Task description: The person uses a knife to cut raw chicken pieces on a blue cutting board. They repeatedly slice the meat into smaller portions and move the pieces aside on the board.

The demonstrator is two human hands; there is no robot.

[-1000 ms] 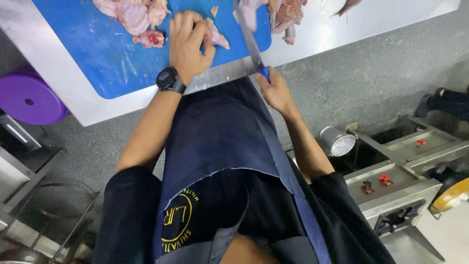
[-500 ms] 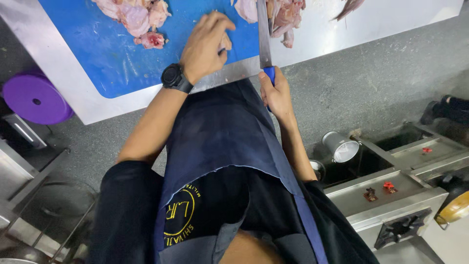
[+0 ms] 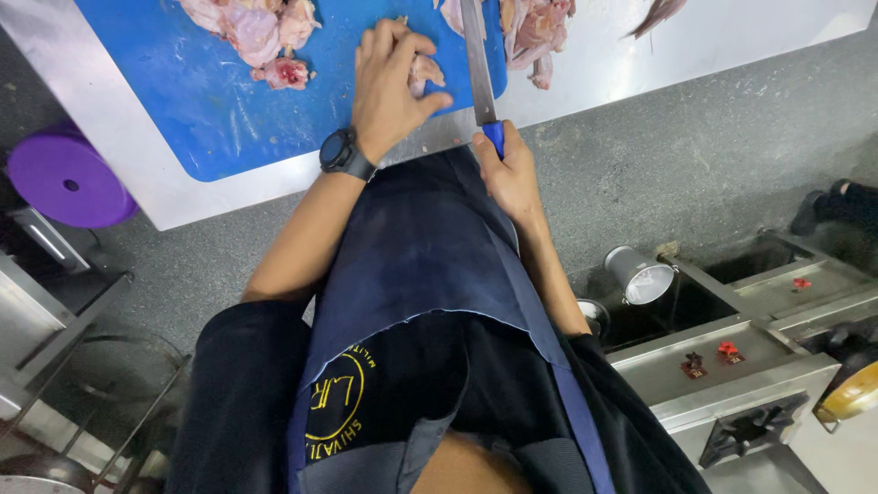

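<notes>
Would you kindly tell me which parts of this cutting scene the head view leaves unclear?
- Knife: the tip is cut off by the top edge; the blue handle is mostly hidden inside the right hand.
- Chicken piece under the left hand: mostly covered by the fingers.
- Meat pile on the blue cutting board: cut off by the top edge.
- Watch: face too small to read.
</notes>
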